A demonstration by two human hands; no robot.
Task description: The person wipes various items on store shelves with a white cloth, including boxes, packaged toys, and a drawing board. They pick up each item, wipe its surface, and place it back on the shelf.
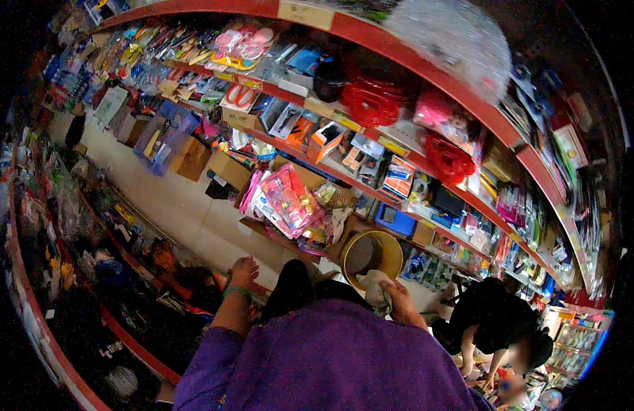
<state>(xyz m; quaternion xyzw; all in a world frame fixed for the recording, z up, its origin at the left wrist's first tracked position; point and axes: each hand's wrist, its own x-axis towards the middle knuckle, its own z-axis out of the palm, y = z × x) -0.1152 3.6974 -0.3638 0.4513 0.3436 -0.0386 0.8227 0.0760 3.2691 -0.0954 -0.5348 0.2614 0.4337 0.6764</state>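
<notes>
My right hand (399,300) grips a crumpled greyish-white cloth (377,288). The cloth hangs at the near rim of a round yellowish bin (396,246) and overlaps it from this angle. Most of the bin's inside looks dark, and its bottom is not clear. My left hand (244,271) is held out low on the left, above the floor beside the lower shelves, with nothing in it. Its fingers are loosely bent and a little apart. A greenish band circles that wrist. Just beyond the bin sits an open carton of packaged goods (291,200), pink toy packs on top.
Red-edged shelves (347,180) of small goods curve across the front and right. Dark shelving (85,267) lines the left side. Cartons and a purple crate (160,146) stand along the tiled aisle (193,205). A person in black (496,313) bends over goods at the right.
</notes>
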